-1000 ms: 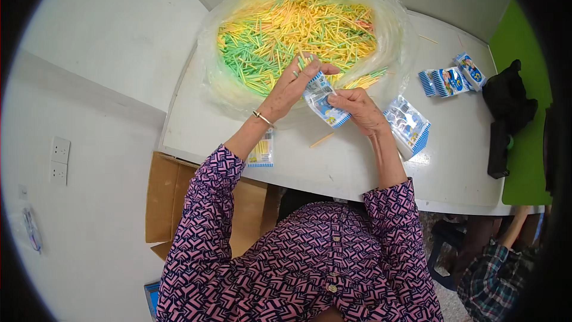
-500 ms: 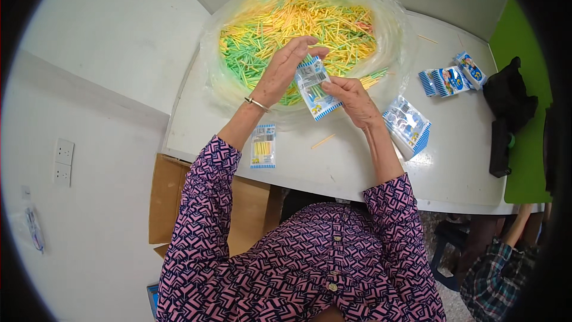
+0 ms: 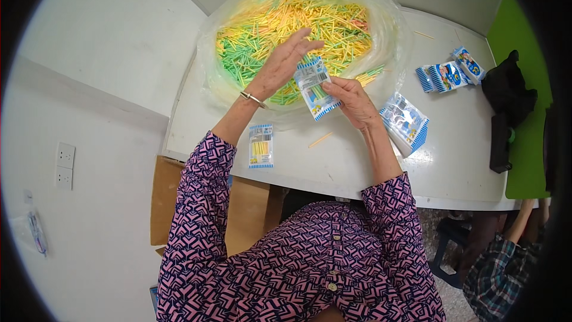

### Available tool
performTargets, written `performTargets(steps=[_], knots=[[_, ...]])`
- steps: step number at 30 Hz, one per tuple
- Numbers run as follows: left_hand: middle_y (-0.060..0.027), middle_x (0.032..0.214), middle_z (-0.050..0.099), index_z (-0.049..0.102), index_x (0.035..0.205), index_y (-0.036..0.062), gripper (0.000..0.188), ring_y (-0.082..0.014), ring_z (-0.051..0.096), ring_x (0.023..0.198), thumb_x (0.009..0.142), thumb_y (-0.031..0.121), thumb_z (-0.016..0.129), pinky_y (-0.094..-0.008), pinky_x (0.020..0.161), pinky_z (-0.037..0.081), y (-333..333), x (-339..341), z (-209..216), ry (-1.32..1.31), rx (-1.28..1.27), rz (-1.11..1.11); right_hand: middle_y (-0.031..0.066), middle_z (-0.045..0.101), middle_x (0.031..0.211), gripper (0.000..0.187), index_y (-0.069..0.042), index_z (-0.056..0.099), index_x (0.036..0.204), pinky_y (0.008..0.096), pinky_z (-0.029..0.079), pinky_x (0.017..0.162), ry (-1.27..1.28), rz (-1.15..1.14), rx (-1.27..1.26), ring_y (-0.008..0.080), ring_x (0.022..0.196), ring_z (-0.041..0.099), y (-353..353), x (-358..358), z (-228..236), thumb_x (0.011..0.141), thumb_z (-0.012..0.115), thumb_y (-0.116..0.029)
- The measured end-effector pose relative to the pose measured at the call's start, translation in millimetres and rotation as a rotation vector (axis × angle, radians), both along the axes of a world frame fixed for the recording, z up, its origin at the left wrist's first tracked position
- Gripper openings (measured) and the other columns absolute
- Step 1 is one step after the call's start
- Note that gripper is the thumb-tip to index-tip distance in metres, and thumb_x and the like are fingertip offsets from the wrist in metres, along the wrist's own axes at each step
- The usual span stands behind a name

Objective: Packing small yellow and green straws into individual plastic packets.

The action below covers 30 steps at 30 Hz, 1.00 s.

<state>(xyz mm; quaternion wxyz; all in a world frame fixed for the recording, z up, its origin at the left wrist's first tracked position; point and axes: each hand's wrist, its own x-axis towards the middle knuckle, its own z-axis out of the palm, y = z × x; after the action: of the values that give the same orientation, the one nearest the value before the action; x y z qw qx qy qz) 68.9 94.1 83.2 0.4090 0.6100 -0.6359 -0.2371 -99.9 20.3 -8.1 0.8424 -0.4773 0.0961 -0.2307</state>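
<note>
My right hand [image 3: 353,100] grips a small clear-and-blue packet [image 3: 314,90] by its right side, thumb on top. Thin green and pale sticks show inside the packet. My left hand [image 3: 285,64] is open, its fingers stretched out beside the packet's upper end. Whether its palm touches the packet I cannot tell. Beyond both hands lies a big clear plastic bag [image 3: 210,59], spread wide around a heap of thin yellow, green and orange sticks [image 3: 292,21].
A packet with yellow sticks [image 3: 261,146] lies near the table's front edge, beside a loose stick [image 3: 320,139]. Flat packets [image 3: 405,124] are stacked at right, with filled packets [image 3: 448,76] and a black object [image 3: 509,89] beyond. A cardboard box [image 3: 244,203] stands below; another person's sleeve [image 3: 497,274] shows lower right.
My left hand's fingers have lifted and straightened, a little away from the packet's top. My right hand keeps its hold on the packet. The whole view has shifted slightly.
</note>
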Motion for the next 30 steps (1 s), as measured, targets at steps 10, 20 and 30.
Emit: performTargets(steps=[10,20,30], knots=[[-0.0112,0.119,0.059,0.051,0.127,0.0014,0.049,-0.0212,0.051,0.117,0.097,0.039,0.041,-0.0307,0.099,0.039,4.9,-2.3,-0.7,-0.03,0.066,-0.021,0.0016,0.065,0.096,0.027,0.0,0.062,0.11,0.0222,0.047,0.079,-0.06,-0.086,0.032,0.0065,0.086,0.059,-0.9,2.3,-5.2,0.09,0.06,-0.018],[-0.0036,0.107,0.061,0.054,0.117,0.0024,0.035,-0.0093,0.059,0.092,0.085,0.013,0.066,-0.0228,0.077,0.049,4.4,-0.5,-2.9,0.23,0.065,0.03,0.0018,0.066,0.096,0.03,0.0,0.063,0.11,0.022,0.044,0.079,0.052,-0.055,-0.142,0.0063,0.088,0.058,-2.6,-1.9,14.3,0.086,0.065,-0.018],[-0.0054,0.098,0.061,0.052,0.115,0.0028,0.039,-0.0122,0.06,0.087,0.081,0.013,0.069,-0.0254,0.073,0.051,8.2,-3.8,-10.5,0.215,0.061,-0.048,0.0035,0.067,0.093,0.03,0.001,0.065,0.105,0.0235,0.048,0.076,0.101,0.001,-0.153,0.0082,0.084,0.061,0.7,-6.5,11.6,0.083,0.069,-0.018]])
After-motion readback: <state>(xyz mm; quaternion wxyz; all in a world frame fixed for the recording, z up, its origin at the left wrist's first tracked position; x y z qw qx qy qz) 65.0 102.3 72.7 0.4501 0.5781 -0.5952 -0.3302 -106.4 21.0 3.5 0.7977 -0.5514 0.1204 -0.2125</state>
